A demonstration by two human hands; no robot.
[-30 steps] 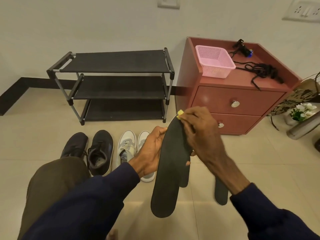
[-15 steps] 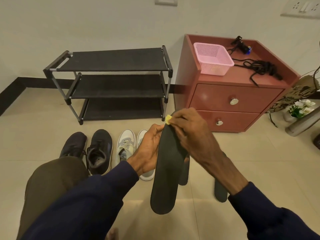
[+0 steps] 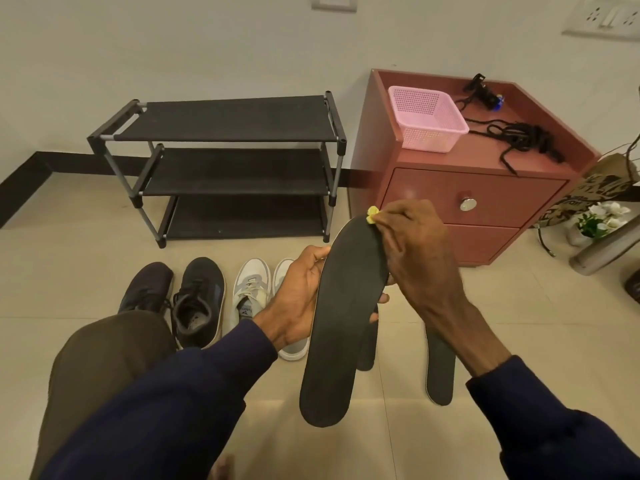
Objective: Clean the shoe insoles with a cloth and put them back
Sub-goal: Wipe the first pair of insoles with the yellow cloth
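Your left hand (image 3: 301,296) gripped the insole (image 3: 346,306) at centre frame, thumb on its left edge, fingertips showing past its right edge. The insole stood near upright, wider end up. Your right hand (image 3: 415,251) pinched a yellow cloth (image 3: 372,215) against that upper end. A second insole (image 3: 440,368) lay on the floor at lower right; a third insole (image 3: 367,351) lay partly hidden behind the held one. Black shoes (image 3: 197,299) and white shoes (image 3: 249,292) stood left of centre, below the rack (image 3: 225,171).
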